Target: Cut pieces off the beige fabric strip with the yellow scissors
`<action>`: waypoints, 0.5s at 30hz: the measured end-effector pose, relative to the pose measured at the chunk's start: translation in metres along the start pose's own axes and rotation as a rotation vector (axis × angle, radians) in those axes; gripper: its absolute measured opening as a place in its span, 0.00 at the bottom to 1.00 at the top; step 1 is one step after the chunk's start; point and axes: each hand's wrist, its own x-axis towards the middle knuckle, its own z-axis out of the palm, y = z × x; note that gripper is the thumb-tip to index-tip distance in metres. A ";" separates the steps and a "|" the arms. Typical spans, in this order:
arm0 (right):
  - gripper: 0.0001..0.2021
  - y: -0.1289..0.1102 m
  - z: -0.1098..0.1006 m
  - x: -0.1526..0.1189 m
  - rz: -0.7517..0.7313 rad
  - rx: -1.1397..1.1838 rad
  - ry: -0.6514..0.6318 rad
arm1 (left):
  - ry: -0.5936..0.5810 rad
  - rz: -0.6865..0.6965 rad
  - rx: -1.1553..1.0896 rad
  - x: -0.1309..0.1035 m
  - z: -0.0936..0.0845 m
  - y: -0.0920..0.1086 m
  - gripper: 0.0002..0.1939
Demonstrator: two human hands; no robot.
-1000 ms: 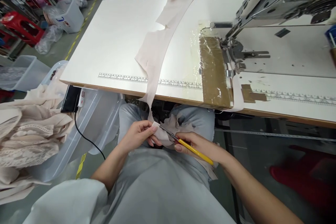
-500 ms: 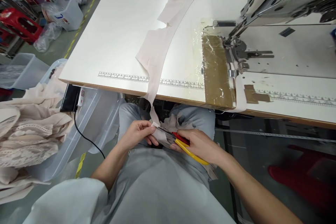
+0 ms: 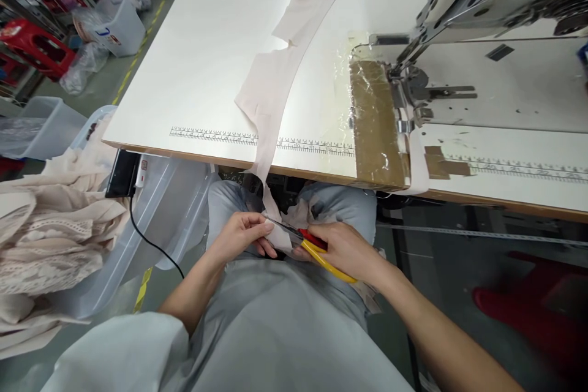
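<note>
Fabric strip (image 3: 270, 82) looks pale pink, unevenly edged.

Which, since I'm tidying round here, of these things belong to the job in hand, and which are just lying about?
Seemingly in the job:
scissors, in the right hand
cloth, in the left fingers

Seemingly just lying about:
red stools
floor bag

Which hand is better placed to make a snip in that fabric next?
Probably the right hand: it holds the scissors, pointed toward the pale fabric, while the left hand pinches that fabric.
</note>
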 end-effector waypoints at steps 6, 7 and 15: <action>0.20 -0.011 0.013 0.001 -0.038 0.413 0.214 | -0.140 -0.025 0.030 0.002 0.025 0.003 0.25; 0.19 -0.013 0.014 0.000 -0.049 0.458 0.267 | -0.187 -0.005 0.098 0.003 0.029 0.011 0.24; 0.13 0.006 0.013 -0.063 0.131 0.469 0.572 | 0.347 0.851 1.162 0.092 0.002 0.176 0.09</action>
